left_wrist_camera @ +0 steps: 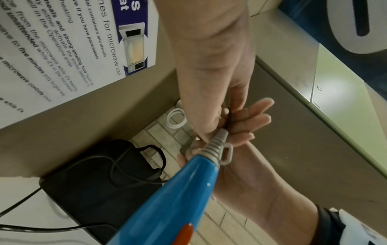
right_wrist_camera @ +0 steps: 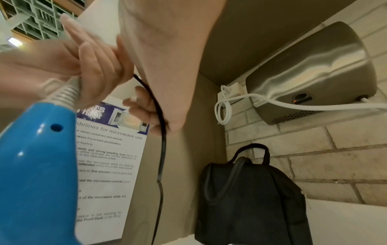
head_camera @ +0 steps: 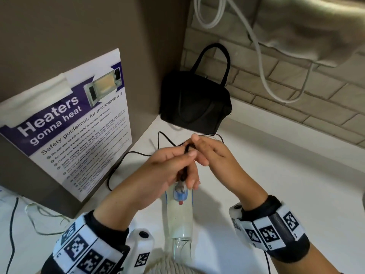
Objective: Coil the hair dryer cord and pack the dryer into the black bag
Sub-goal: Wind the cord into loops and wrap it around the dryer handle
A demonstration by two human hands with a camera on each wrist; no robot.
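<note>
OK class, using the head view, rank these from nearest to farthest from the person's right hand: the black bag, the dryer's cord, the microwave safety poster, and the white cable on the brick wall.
1. Cord: pinched in the right hand itself.
2. Black bag: just beyond the hand, in the corner.
3. Microwave safety poster: off to the left, on the side panel.
4. White cable: up on the brick wall, behind the bag.

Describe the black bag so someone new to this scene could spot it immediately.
Find the corner where the brown panel carrying the microwave safety poster meets the pale brick wall. The black bag stands there on the white counter, beyond both hands. It is the only soft black thing with loop handles.
</note>
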